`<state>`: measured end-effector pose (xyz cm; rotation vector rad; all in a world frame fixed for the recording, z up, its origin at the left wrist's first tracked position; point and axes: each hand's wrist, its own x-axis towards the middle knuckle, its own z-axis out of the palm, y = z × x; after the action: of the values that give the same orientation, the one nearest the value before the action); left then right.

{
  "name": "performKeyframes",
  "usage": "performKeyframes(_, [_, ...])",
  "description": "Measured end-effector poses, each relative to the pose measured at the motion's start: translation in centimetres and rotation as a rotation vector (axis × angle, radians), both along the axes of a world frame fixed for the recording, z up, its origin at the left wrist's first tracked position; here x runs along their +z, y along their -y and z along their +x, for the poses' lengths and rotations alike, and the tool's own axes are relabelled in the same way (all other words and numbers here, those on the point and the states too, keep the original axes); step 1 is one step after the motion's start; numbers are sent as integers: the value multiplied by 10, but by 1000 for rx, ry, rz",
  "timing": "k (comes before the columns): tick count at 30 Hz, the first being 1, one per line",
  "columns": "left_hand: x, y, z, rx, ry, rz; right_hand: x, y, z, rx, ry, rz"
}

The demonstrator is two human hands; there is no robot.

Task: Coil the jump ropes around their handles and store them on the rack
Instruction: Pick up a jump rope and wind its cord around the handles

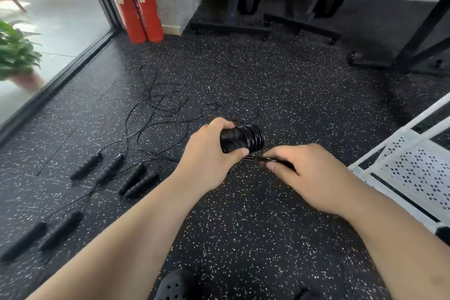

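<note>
My left hand grips a pair of black jump rope handles held together, with black cord coiled in several turns around their far end. My right hand pinches the loose stretch of that cord just below the handles. On the floor to the left lie more black jump ropes: two handle pairs side by side, another pair nearer the front left, and their thin cords tangled in loops. The white perforated rack stands at the right edge.
Two red fire extinguishers stand against the back wall. Black machine bases sit on the speckled rubber floor at the back and right. A glass door track and a potted plant are at left. A black shoe shows below.
</note>
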<state>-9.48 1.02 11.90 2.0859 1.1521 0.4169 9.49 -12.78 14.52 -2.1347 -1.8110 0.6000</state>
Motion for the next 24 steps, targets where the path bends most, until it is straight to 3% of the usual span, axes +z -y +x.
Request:
performKeyframes(6, [3, 4, -1, -243, -67, 17, 0, 2, 20, -50, 80, 189])
performKeyframes(13, [5, 17, 6, -530, -157, 86, -8, 4, 26, -14, 87, 130])
performKeyframes(18, [15, 16, 1, -559, -108, -87, 0, 6, 35, -8, -134, 14])
performKeyframes(24, [27, 10, -6, -535, 245, -454, 13, 8, 45, 7, -589, -9])
